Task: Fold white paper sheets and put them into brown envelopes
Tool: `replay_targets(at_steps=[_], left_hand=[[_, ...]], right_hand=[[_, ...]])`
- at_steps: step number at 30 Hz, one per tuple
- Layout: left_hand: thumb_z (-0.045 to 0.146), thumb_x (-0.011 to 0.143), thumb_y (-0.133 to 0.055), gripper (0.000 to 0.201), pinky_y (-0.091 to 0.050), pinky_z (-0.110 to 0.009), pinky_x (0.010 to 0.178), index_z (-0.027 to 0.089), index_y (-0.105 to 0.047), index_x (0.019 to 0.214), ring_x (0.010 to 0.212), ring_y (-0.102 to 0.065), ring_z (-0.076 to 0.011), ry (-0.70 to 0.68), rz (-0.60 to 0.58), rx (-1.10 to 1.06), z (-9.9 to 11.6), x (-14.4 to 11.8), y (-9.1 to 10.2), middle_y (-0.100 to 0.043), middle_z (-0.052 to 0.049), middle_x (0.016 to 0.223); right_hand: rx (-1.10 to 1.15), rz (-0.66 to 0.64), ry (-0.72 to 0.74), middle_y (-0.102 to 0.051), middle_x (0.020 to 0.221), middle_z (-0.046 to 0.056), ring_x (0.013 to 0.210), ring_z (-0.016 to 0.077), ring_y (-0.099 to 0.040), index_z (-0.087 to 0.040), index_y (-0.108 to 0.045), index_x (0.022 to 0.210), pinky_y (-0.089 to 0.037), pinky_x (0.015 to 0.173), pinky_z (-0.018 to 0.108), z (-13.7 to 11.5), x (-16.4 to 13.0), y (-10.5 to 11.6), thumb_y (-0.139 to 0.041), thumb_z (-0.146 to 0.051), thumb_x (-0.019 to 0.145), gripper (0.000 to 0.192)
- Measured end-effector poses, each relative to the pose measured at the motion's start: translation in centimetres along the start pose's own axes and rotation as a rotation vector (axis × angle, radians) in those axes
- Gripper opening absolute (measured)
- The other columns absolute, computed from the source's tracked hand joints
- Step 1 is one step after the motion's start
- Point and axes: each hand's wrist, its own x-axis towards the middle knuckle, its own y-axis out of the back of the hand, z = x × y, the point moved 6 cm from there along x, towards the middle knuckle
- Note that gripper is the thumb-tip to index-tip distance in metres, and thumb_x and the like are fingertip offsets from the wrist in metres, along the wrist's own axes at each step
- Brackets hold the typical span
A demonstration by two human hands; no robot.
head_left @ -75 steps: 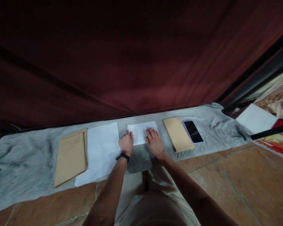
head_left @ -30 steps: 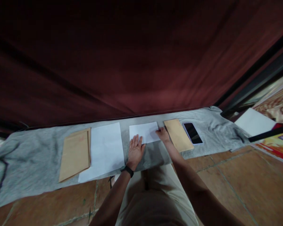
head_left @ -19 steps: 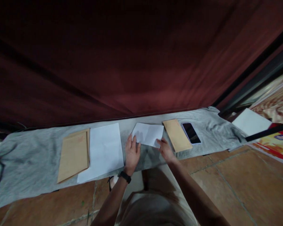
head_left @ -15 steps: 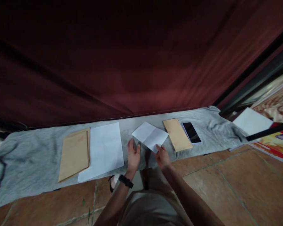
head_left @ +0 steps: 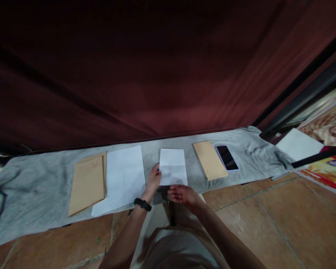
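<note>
A creased white sheet of paper [head_left: 173, 166] lies upright before me on the grey cloth, a fold line across its middle. At its left edge my left hand [head_left: 154, 178], with a black band on the wrist, has its fingers closed on the paper's side. My right hand [head_left: 184, 195] is by the near edge, its fingers stretched out and pointing left; whether they touch the paper is hard to see. To the left lies a larger stack of white paper [head_left: 124, 177], partly under brown envelopes [head_left: 87, 183]. A single brown envelope [head_left: 211, 160] rests on the right.
A phone [head_left: 227, 157] lies beyond the single envelope. The grey cloth [head_left: 30, 186] covers a narrow bench along a dark red curtain [head_left: 168, 93]. Dark metal bars [head_left: 305, 80] stand at the right, near a colourful printed box [head_left: 329, 173]. Tiled floor [head_left: 257, 213] lies below.
The creased paper has turned from a slant to straight and lies flatter. My left hand has come to its left edge; my right hand has let go of its corner and moved slightly left and nearer.
</note>
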Motion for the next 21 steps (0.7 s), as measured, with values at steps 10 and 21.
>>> replay_targets(at_steps=[10,21], left_hand=[[0.012,0.077,-0.053,0.051,-0.056,-0.033,0.075,0.016,-0.067,0.126,0.071,-0.066,-0.0179,0.059,0.053,0.001,-1.1,-1.5,0.0,-0.072,-0.002,0.080],[0.010,0.085,-0.046,0.041,-0.056,-0.041,0.094,0.018,-0.069,0.118,0.095,-0.070,-0.0219,-0.003,0.034,0.058,0.0,-2.5,-1.2,-0.075,-0.007,0.102]], right_hand=[[-1.010,0.153,0.721,-0.069,0.132,0.007,0.129,0.0226,-0.060,-0.025,-0.071,0.125,-0.045,0.114,0.047,-8.0,2.5,0.7,-0.044,-0.025,0.099,0.037],[-1.645,-0.140,0.797,-0.050,0.155,0.004,0.147,0.0206,-0.041,-0.025,-0.056,0.145,-0.030,0.126,0.045,-8.3,7.6,-1.2,-0.049,-0.029,0.104,0.042]])
